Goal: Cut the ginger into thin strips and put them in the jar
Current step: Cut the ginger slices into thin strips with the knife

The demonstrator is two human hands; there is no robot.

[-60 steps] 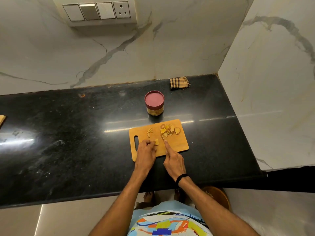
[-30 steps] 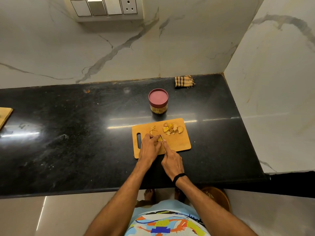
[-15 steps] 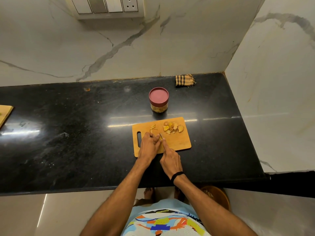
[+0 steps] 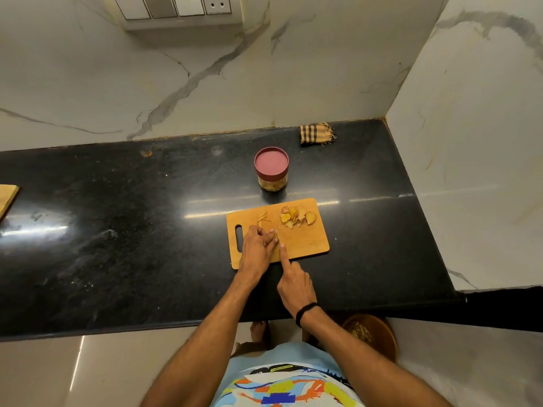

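Head view, the only 1 available: a wooden cutting board [image 4: 305, 245] lies on a black counter [image 4: 117, 230], its handle slot to the left. The left hand [image 4: 258, 248] rests on the board's near-left part, fingers curled down and bunched over a small ginger piece [image 4: 276, 235] that shows only as a pale sliver at the fingertips. I judge it is pinned there, though the piece is too small to be sure of its shape or long axis. The right hand [image 4: 295, 284] sits just right of and nearer the body than the left, closed round a knife handle that I cannot make out, its index finger stretched forward along what appears to be the blade's back. The blade itself is barely visible; it seems to run away from the body, touching or just beside the left fingertips.

So the coming cut turns on this: the ginger lies directly left of the blade line, under the left fingers, and the right hand must come down just beside those fingertips.

A few cut strips [image 4: 262, 218] lie beyond the left hand. A heap of uncut slices [image 4: 298, 216] sits at the far-right part of the board, well apart from both hands. The jar [image 4: 271, 168] stands just beyond the board with its red lid on, so nothing can go in yet.
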